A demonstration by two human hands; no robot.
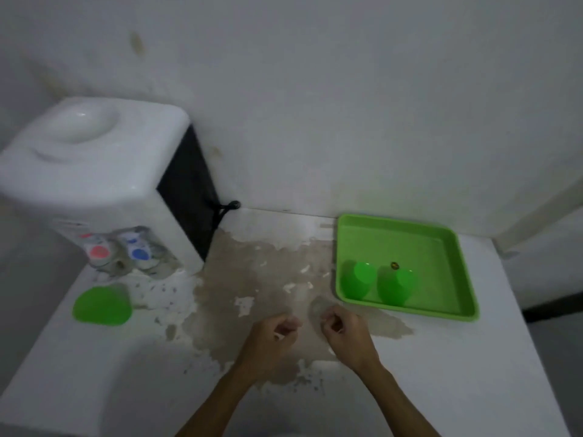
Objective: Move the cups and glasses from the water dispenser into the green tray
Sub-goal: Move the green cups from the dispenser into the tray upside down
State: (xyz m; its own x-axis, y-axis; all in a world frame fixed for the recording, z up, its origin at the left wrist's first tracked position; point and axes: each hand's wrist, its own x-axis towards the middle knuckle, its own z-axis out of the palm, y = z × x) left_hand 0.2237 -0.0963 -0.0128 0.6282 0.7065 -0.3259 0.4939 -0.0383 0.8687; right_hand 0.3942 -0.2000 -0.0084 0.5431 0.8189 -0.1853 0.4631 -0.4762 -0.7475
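Observation:
A white water dispenser (94,171) stands at the back left of the white table, with a red tap and a blue tap; clear glasses (148,260) appear blurred under the taps. A green cup (102,305) stands on the table in front of the dispenser. The green tray (441,244) lies at the right and holds two green cups (358,280) (396,287) at its near left corner. My left hand (271,339) and my right hand (345,332) hover side by side over the table's middle, fingers curled, holding nothing.
The table top (441,373) has a large worn brown patch (258,279) in its middle. A black cable (225,208) leaves the dispenser's back near the wall. The table's right edge drops off beyond the tray.

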